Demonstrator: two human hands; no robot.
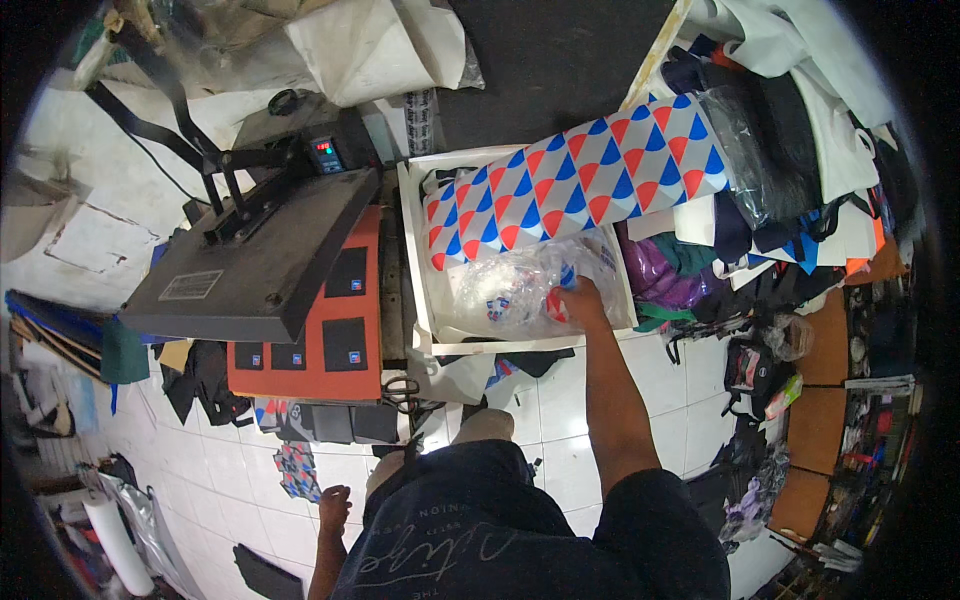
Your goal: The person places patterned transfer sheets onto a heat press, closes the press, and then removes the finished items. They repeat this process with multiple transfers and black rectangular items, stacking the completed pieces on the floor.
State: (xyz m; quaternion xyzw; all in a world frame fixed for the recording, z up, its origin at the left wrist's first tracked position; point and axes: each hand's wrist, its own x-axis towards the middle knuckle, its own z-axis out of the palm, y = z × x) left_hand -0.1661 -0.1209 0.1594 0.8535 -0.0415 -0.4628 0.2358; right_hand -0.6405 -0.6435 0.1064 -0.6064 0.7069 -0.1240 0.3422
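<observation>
My right hand (578, 303) reaches into a white tray (422, 300), its fingers closed at a small red and blue piece (556, 304) among crumpled clear plastic (470, 290). The plastic partly covers what the fingers grip. Small red and blue cut-outs (497, 308) show through it. Across the tray's far part lies a long grey strip (580, 180) printed with red and blue shapes. Low beside my body hangs my left hand (335, 508), fingers curled in, with nothing visible in them.
A heat press (250, 250) stands to the left, its upper plate raised over an orange pad (350, 300) bearing black patches (345, 345). Scissors (401, 393) lie by the pad's near corner. Piled fabrics (700, 270) crowd the tray's right side. Tiled floor (560, 400) lies below.
</observation>
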